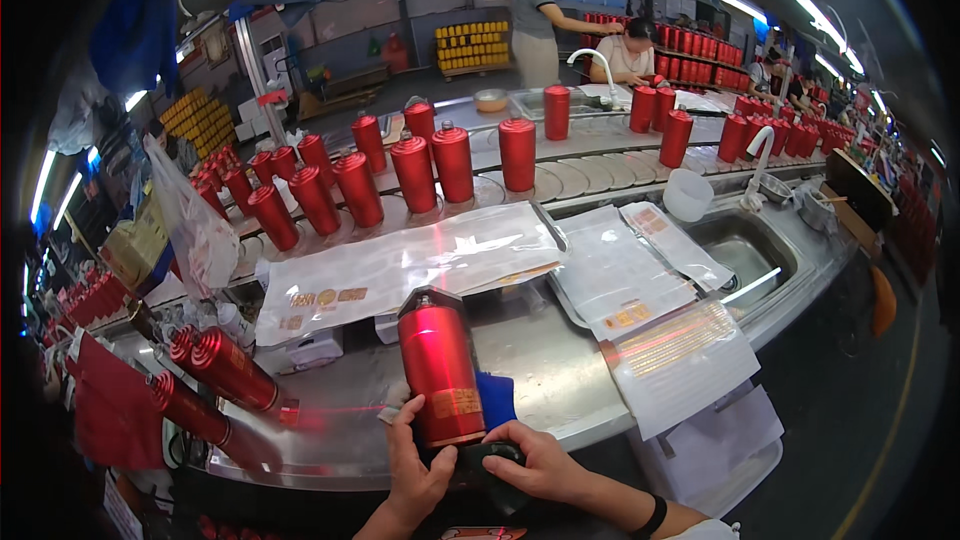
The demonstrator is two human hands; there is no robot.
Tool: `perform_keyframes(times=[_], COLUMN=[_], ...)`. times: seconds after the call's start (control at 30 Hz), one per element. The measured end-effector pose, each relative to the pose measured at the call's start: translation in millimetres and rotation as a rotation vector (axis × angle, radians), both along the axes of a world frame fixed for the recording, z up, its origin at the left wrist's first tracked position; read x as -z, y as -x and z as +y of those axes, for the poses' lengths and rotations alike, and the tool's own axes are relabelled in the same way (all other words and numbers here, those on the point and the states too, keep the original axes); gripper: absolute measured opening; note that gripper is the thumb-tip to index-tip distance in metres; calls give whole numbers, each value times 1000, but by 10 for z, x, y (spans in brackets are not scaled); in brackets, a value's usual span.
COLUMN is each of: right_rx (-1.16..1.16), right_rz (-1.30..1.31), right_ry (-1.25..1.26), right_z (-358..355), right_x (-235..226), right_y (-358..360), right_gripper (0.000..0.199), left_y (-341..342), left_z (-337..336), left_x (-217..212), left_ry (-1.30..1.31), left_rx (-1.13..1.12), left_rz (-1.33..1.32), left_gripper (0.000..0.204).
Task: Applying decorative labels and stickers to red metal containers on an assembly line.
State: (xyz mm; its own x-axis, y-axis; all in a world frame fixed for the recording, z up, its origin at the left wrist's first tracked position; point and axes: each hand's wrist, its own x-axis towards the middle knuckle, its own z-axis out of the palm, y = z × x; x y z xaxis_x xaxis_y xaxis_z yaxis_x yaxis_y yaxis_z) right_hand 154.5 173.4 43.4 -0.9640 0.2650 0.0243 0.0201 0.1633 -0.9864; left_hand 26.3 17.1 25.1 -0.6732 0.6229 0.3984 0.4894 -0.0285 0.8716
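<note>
A red metal cylinder (440,365) with a gold label near its base stands upright at the near edge of the steel bench (560,370). My left hand (415,470) cups its lower left side. My right hand (535,460) holds a small black tool (490,455) against the cylinder's base. A blue cloth (497,398) lies just behind the cylinder on the right.
Clear sheets with gold labels (400,265) cover the bench. Several red cylinders (360,188) ride a curved conveyor behind; more cylinders (215,370) lie at my left. A sink (745,250) with a tap sits right. Two people (570,25) work at the far side.
</note>
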Motion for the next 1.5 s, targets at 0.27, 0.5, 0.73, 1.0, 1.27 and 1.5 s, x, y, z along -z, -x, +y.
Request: perform_keyframes(times=[0.27,0.5,0.73,1.0,1.27,1.5], right_rx=[-15,-7,-4,-20,-20,-45], right_rz=[36,17,46,11,44,12], right_ry=[11,1,-17,-3,-26,-23], right_z=[-6,-6,-11,-7,-6,5], right_x=[23,5,11,45,66,25], right_y=[-6,-22,-16,-11,-6,-18], right_gripper=[32,33,32,33,33,34], left_y=[17,-17,-19,10,17,15], left_z=[-36,8,18,1,-3,-10], left_x=[-5,-25,-12,43,39,41], left_ry=[85,1,-22,-30,-16,-21], left_rx=[2,-18,-8,9,9,12], left_rz=[63,9,-52,-50,-17,-32], left_gripper=[70,67,66,66,66,68])
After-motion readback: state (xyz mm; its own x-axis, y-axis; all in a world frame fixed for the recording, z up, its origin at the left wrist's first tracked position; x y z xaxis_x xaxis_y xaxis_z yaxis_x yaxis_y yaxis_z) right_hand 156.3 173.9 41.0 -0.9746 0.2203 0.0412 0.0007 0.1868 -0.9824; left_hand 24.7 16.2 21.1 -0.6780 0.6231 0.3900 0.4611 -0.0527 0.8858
